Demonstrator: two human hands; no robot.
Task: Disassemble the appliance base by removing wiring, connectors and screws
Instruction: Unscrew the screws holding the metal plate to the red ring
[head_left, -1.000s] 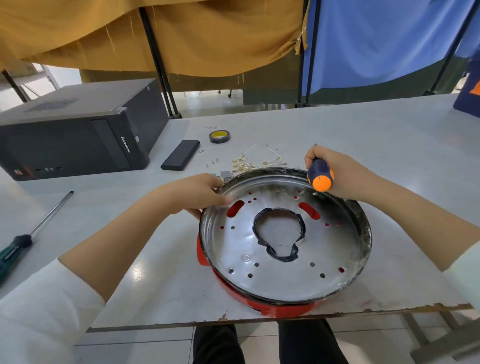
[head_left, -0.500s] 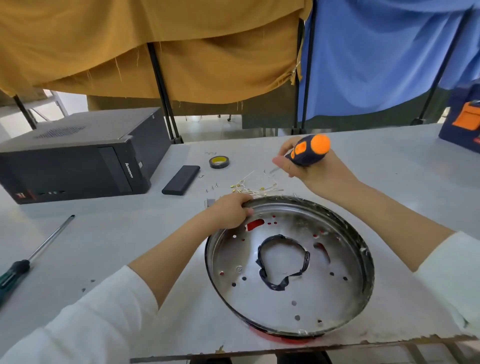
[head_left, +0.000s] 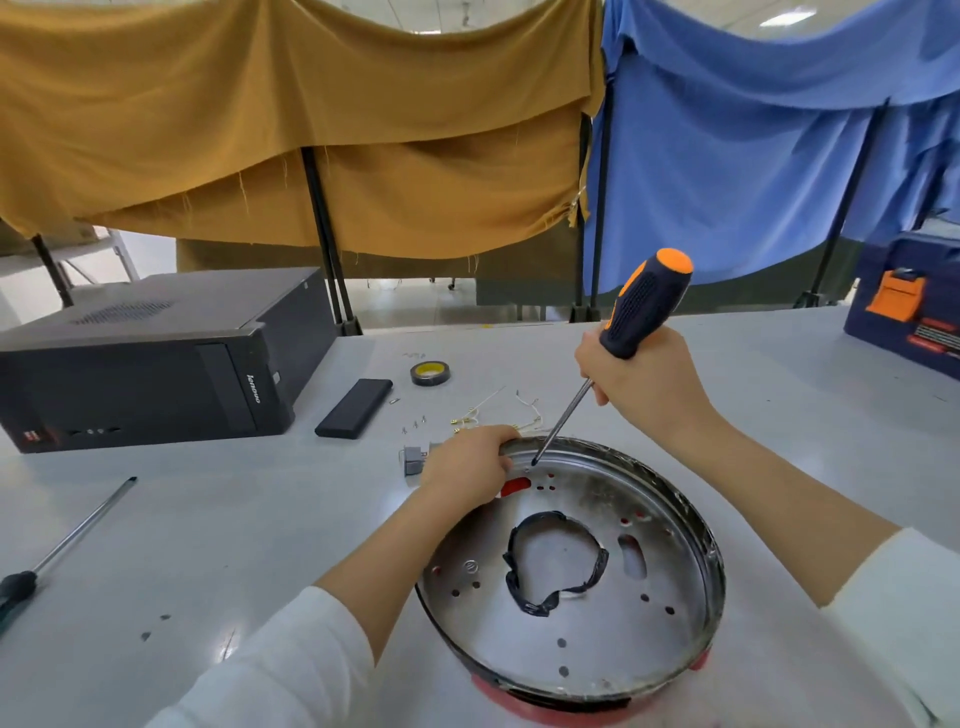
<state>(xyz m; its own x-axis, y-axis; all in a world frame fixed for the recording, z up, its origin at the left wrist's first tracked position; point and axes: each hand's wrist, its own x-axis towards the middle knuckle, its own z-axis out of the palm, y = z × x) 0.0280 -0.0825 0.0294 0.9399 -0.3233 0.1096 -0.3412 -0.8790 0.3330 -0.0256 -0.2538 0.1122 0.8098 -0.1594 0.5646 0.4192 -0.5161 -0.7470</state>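
Right hand: the person's right hand is wrapping its fingers tight around the handle of the orange and black screwdriver, holding it up high and tilted.

Screwdriver tip: the thin metal shaft is pointing down and the tip is sitting just inside the far rim of the appliance base, on or right at a small screw there. It is too small to tell if the tip is in the slot.

Left hand: the left hand is gripping the far rim of the base, with fingers curled over the edge, right beside the tip.

Appliance base: the round shiny metal pan with a red underside is lying on the table in front of the person, at the near edge. A black torn ring is lying in its middle.

Taken-off bits: loose wires with gold ends, small screws and a grey connector are lying just behind the base.

Other things: a roll of tape, a black flat box and a black computer are sitting farther behind the base, to its left. A second screwdriver is lying well to the left of it.

Doing it well: I think the tool should be standing straighter over the screw. Pushing down while turning slowly should stop slipping. The left hand's fingers are very near the tip, so a slip could poke them.
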